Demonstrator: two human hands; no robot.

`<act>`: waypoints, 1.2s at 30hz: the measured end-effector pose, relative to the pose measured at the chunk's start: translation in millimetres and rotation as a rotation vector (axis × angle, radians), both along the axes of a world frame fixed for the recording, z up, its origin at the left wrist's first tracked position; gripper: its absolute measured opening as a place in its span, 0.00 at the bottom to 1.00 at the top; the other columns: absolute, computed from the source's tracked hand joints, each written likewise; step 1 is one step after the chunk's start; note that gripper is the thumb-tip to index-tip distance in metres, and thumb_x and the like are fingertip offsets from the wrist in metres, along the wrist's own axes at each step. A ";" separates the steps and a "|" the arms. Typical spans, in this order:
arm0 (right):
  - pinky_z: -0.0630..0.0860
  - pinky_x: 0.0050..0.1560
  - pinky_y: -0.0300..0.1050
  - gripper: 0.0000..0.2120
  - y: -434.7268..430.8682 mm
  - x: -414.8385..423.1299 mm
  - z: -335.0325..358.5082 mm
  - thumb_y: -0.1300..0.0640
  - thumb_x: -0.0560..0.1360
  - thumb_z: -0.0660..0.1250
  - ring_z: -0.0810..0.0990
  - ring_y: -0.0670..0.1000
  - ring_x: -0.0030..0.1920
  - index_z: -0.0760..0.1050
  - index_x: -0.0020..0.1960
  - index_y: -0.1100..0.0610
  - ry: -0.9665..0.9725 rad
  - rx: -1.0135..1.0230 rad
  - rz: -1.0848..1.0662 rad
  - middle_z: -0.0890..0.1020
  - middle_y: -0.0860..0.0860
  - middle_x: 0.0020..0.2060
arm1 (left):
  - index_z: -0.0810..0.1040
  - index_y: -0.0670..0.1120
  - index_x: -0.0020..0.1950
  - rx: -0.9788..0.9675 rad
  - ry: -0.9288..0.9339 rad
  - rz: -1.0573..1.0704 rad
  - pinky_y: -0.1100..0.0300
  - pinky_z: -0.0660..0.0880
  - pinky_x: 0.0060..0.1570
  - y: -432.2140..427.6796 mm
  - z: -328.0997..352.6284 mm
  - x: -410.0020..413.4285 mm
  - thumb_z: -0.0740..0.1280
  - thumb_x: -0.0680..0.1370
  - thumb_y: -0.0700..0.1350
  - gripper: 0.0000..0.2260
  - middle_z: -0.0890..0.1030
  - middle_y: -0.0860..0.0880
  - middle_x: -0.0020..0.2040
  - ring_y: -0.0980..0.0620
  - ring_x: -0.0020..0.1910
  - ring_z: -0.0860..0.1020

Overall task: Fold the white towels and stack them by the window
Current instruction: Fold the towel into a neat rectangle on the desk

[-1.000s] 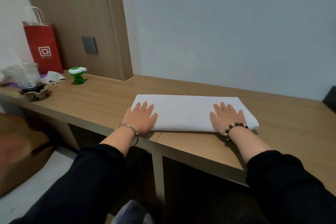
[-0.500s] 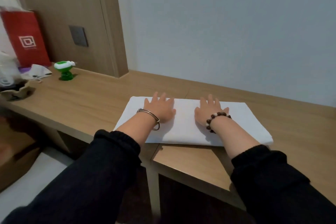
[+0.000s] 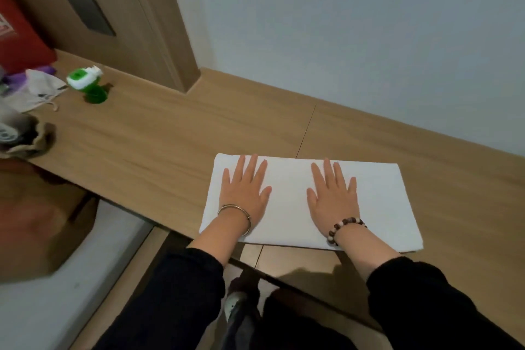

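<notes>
With both palms pressed flat, fingers straight and gripping nothing, the left hand [image 3: 245, 194] and right hand [image 3: 333, 196] smooth a folded white towel [image 3: 287, 204] at the table's [image 3: 170, 133] lower-centre edge; another fold likely follows.

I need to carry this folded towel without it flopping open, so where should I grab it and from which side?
Probably by its two short ends, one hand each, coming in from left and right. The towel lies flat as a long rectangle on the desk, so holding both ends should keep it from sagging. Left hand and right hand rest flat on top.
</notes>
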State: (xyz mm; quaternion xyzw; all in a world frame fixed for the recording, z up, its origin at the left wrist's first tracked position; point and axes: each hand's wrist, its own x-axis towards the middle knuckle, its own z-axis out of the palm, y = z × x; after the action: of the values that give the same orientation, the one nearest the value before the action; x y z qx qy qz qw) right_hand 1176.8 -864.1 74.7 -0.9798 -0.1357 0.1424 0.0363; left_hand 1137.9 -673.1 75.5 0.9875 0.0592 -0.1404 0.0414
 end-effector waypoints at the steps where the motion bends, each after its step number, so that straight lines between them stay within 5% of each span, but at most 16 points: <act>1: 0.40 0.75 0.58 0.27 0.9 -0.7 4.1 0.46 0.82 0.42 0.37 0.53 0.77 0.38 0.78 0.49 0.024 -0.017 -0.011 0.37 0.50 0.77 | 0.38 0.52 0.78 -0.017 -0.003 0.017 0.46 0.41 0.74 10.0 2.5 -5.9 0.44 0.82 0.55 0.26 0.36 0.51 0.78 0.49 0.76 0.36; 3: 0.41 0.75 0.57 0.28 9.3 0.6 13.4 0.47 0.82 0.44 0.38 0.55 0.77 0.39 0.78 0.51 0.066 -0.055 -0.034 0.38 0.52 0.77 | 0.45 0.50 0.78 -0.158 -0.070 0.134 0.50 0.46 0.74 29.3 9.0 -14.3 0.51 0.82 0.51 0.26 0.43 0.50 0.79 0.49 0.77 0.42; 5: 0.41 0.75 0.56 0.28 25.3 5.6 21.5 0.50 0.82 0.47 0.39 0.55 0.77 0.42 0.78 0.53 0.098 -0.056 -0.024 0.41 0.53 0.77 | 0.57 0.49 0.76 -0.506 -0.195 0.442 0.55 0.60 0.70 47.5 17.6 -15.6 0.57 0.80 0.44 0.24 0.60 0.48 0.76 0.49 0.74 0.58; 8: 0.43 0.75 0.54 0.25 55.4 16.6 30.1 0.52 0.82 0.51 0.47 0.54 0.77 0.50 0.77 0.54 0.130 0.084 0.072 0.51 0.53 0.77 | 0.74 0.46 0.64 -0.903 -0.236 0.830 0.65 0.72 0.44 72.2 28.6 -3.7 0.60 0.80 0.40 0.13 0.78 0.52 0.50 0.55 0.47 0.76; 11: 0.56 0.71 0.49 0.22 85.0 30.8 33.4 0.52 0.81 0.56 0.62 0.56 0.70 0.62 0.73 0.56 0.163 0.231 0.127 0.67 0.55 0.70 | 0.77 0.44 0.43 -0.944 -0.205 0.878 0.62 0.65 0.36 92.2 24.6 20.1 0.64 0.78 0.41 0.05 0.77 0.48 0.41 0.50 0.41 0.74; 14: 0.64 0.63 0.48 0.18 108.0 52.6 27.4 0.50 0.80 0.57 0.68 0.57 0.65 0.71 0.67 0.56 0.260 0.259 0.112 0.74 0.55 0.63 | 0.71 0.45 0.31 -0.943 -0.094 0.935 0.56 0.68 0.39 102.6 15.3 42.9 0.67 0.76 0.50 0.16 0.75 0.44 0.35 0.48 0.37 0.71; 16: 0.68 0.55 0.48 0.13 120.9 64.6 22.1 0.50 0.81 0.56 0.73 0.58 0.57 0.77 0.51 0.55 0.271 0.281 0.080 0.78 0.55 0.53 | 0.74 0.44 0.32 -0.886 0.026 0.926 0.54 0.73 0.43 106.3 16.1 53.3 0.66 0.75 0.56 0.19 0.77 0.43 0.36 0.46 0.36 0.73; 18: 0.67 0.47 0.47 0.18 132.4 70.9 19.4 0.51 0.81 0.53 0.74 0.57 0.47 0.70 0.35 0.54 0.241 0.260 0.031 0.76 0.55 0.41 | 0.79 0.41 0.37 -0.847 0.083 0.916 0.55 0.74 0.45 107.6 16.6 62.4 0.66 0.74 0.57 0.19 0.80 0.42 0.39 0.44 0.40 0.77; 27: 0.61 0.41 0.46 0.20 152.5 60.3 7.0 0.52 0.81 0.51 0.70 0.56 0.38 0.71 0.36 0.61 0.042 0.160 -0.101 0.72 0.54 0.33 | 0.78 0.38 0.36 -0.786 0.039 0.928 0.58 0.68 0.36 101.6 12.1 67.7 0.64 0.75 0.43 0.11 0.77 0.36 0.38 0.35 0.41 0.73; 30: 0.63 0.38 0.45 0.22 153.9 61.8 3.5 0.52 0.81 0.50 0.71 0.55 0.36 0.69 0.32 0.59 0.072 0.186 -0.185 0.70 0.53 0.29 | 0.68 0.45 0.28 -0.809 -0.071 0.943 0.59 0.62 0.34 96.3 3.6 56.2 0.65 0.74 0.42 0.15 0.68 0.44 0.31 0.47 0.35 0.65; 36: 0.62 0.37 0.45 0.20 150.2 63.3 -5.0 0.52 0.80 0.52 0.72 0.55 0.38 0.67 0.31 0.58 0.025 0.259 -0.185 0.71 0.52 0.30 | 0.68 0.46 0.29 -0.814 -0.165 0.870 0.59 0.61 0.35 95.7 0.3 43.3 0.65 0.78 0.48 0.18 0.69 0.49 0.30 0.47 0.37 0.68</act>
State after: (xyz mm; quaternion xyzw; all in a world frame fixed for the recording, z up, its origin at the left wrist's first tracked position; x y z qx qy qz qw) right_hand 1240.0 -713.9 69.7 -0.9733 -0.0618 0.1322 0.1769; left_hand 1181.2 -577.4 75.8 0.7852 0.3959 -0.0448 0.4741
